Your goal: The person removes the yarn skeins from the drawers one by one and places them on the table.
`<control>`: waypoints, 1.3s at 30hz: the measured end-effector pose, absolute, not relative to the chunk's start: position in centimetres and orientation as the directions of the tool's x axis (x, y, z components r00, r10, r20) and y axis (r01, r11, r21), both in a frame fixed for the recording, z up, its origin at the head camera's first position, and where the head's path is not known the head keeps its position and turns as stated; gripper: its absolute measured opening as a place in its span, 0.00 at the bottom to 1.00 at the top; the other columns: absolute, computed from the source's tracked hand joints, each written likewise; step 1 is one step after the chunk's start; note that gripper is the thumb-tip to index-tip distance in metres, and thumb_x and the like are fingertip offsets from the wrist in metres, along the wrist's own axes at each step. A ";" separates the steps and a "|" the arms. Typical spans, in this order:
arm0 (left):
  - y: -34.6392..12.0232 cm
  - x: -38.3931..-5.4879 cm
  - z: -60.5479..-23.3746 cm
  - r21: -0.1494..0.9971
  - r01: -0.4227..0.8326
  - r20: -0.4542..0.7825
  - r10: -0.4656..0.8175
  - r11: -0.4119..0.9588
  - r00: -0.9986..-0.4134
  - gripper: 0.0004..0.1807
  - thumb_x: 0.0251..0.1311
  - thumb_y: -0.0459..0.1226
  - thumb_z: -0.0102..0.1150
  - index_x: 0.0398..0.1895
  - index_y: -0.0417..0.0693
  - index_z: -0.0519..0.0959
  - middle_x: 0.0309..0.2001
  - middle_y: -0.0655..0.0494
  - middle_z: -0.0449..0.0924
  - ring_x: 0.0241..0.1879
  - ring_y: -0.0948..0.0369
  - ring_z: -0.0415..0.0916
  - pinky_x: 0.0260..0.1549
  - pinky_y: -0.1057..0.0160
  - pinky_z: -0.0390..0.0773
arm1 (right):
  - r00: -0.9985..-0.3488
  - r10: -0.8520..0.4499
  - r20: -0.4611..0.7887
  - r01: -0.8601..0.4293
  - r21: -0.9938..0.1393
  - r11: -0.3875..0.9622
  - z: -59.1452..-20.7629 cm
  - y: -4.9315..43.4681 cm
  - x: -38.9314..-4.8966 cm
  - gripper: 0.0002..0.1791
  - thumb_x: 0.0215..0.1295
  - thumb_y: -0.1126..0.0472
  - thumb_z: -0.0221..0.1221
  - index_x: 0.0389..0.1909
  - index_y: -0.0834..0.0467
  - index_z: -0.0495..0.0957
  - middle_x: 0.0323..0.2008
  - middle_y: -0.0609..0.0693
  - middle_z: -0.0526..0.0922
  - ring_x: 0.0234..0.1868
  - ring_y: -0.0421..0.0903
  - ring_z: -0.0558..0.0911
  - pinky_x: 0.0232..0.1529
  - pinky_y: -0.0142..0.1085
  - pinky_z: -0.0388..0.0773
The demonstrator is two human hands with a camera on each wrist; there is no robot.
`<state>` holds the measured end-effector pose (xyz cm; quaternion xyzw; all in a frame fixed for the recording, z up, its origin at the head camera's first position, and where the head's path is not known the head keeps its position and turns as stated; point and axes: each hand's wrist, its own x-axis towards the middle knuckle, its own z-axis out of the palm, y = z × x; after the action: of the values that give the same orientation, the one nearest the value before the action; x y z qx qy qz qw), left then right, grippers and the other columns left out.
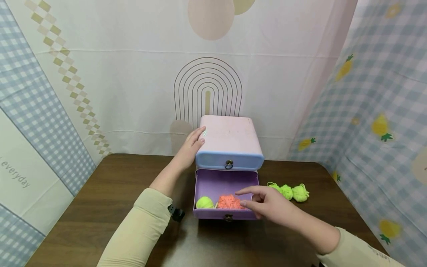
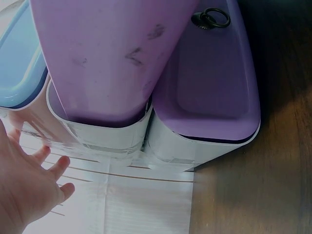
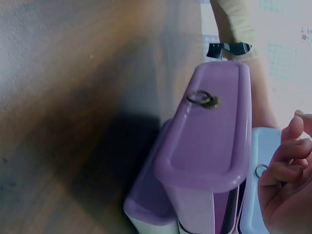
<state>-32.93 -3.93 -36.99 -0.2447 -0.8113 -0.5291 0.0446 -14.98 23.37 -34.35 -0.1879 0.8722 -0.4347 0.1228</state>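
Observation:
A small drawer cabinet has a pink top and a closed blue drawer. Below that, a purple drawer is pulled out. Inside, near its front, lie a yellow-green yarn ball and an orange yarn bundle. My left hand rests its fingers, fairly straight, against the upper left side of the cabinet. Over the drawer's right front corner is my right hand, index finger and thumb apart beside the orange yarn; nothing is held. Its other fingers look bent in the right wrist view.
On the table, right of the cabinet, several yellow-green yarn balls lie in a row, partly behind my right hand. A lower purple drawer with a ring pull is closed. A patterned curtain hangs behind.

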 end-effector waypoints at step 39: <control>-4.0 -32.9 -36.9 0.849 0.430 0.319 0.353 0.306 -0.880 0.30 0.75 0.48 0.39 0.78 0.58 0.57 0.78 0.44 0.45 0.77 0.49 0.41 0.71 0.40 0.44 | -0.697 -0.523 -0.490 -0.207 -0.561 0.801 -35.2 20.8 -22.7 0.21 0.60 0.60 0.67 0.56 0.57 0.81 0.15 0.46 0.78 0.17 0.37 0.73 0.21 0.29 0.67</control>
<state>-32.93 -3.96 -36.94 -0.2427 -0.8072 -0.5369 0.0359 -22.67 20.84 -35.18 -0.2051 0.8895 -0.2393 0.3307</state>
